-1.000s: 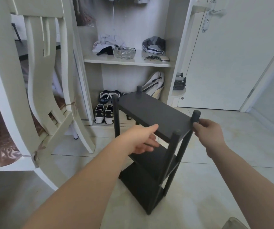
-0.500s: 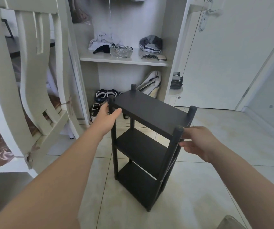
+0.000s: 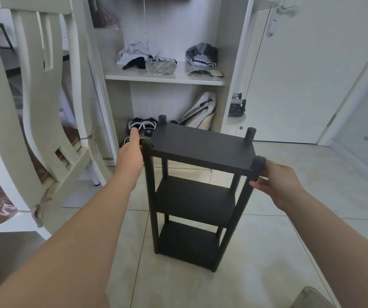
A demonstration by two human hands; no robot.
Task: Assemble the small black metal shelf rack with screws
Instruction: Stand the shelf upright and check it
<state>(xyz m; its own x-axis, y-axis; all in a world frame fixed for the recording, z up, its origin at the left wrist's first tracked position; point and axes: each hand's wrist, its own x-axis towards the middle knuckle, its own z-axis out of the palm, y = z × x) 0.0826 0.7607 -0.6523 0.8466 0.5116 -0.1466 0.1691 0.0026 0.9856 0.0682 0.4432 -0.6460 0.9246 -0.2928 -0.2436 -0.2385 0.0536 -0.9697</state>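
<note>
On a pale tiled floor (image 3: 278, 252), in front of an open white cupboard (image 3: 229, 52), the black shelf rack (image 3: 201, 150) stands upright on its four posts, with three shelves one above the other.

At the far left, a white chair (image 3: 45, 103) fills the edge of your view. Its frame is near the rack's left side, with a strip of bare tile between them.

Your left hand (image 3: 132, 156) comes next. Its fingers are straight and point away from you, and the side of the hand lies against the top of the near-left post (image 3: 149, 185) (nothing is held in it). Past those fingertips, dark shoes (image 3: 143, 125) sit in the bottom of the cupboard, just beyond the rack's back edge. Higher up, a cupboard shelf (image 3: 167, 77) carries a glass bowl (image 3: 160, 66) and bundled clothes.

Your right hand (image 3: 276, 185) grips the near-right post (image 3: 259, 163) just under the top shelf, with the fingers curled round it.

To the right of the rack, a white door (image 3: 312, 74) stands well back. The widest stretch of open tile lies on that side and toward you. A grey shape in the lower right corner is cut off by the frame and cannot be identified.
</note>
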